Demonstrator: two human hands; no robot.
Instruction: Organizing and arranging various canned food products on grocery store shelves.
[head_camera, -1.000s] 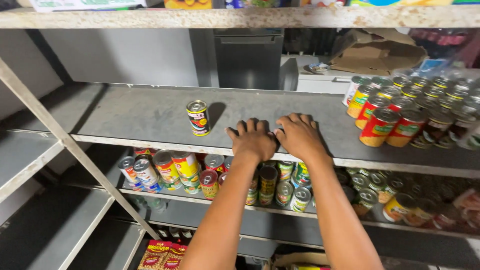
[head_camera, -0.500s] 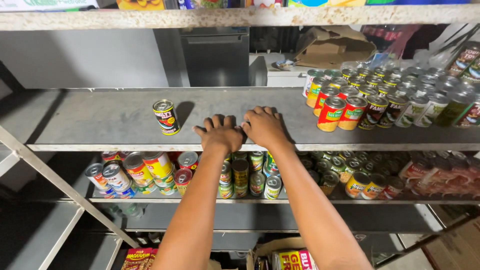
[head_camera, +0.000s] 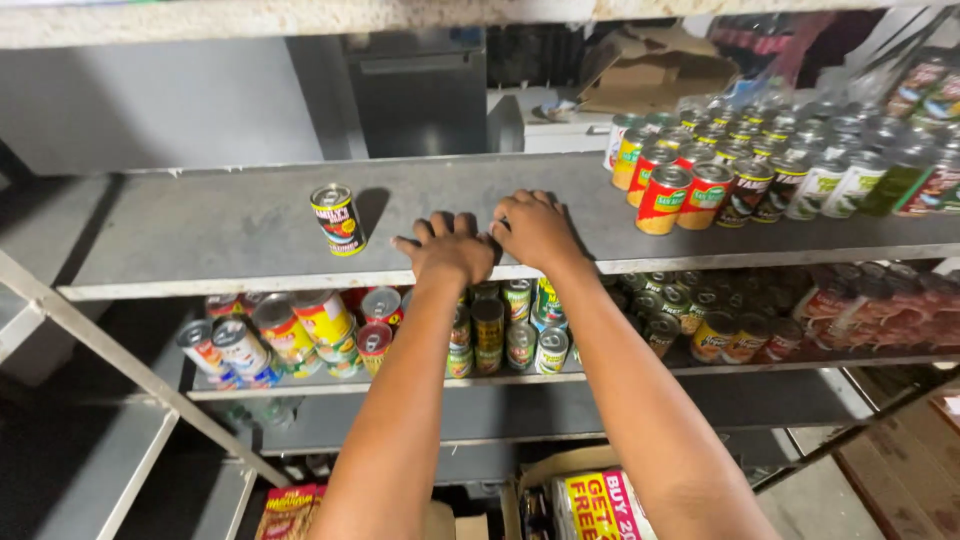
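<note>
I see my left hand (head_camera: 447, 246) and right hand (head_camera: 535, 228) flat on the grey shelf (head_camera: 220, 235) edge, fingers spread, pinching nothing. The lone tin can (head_camera: 338, 219) stands upright just left of my left fingertips — apart. Farther right, 1 cluster of cans (head_camera: 760, 165).

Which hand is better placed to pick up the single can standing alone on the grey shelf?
Probably the left hand: it rests on the shelf on the same side as the lone can, with bare shelf between them. The right hand lies farther off, beyond the left.
</note>
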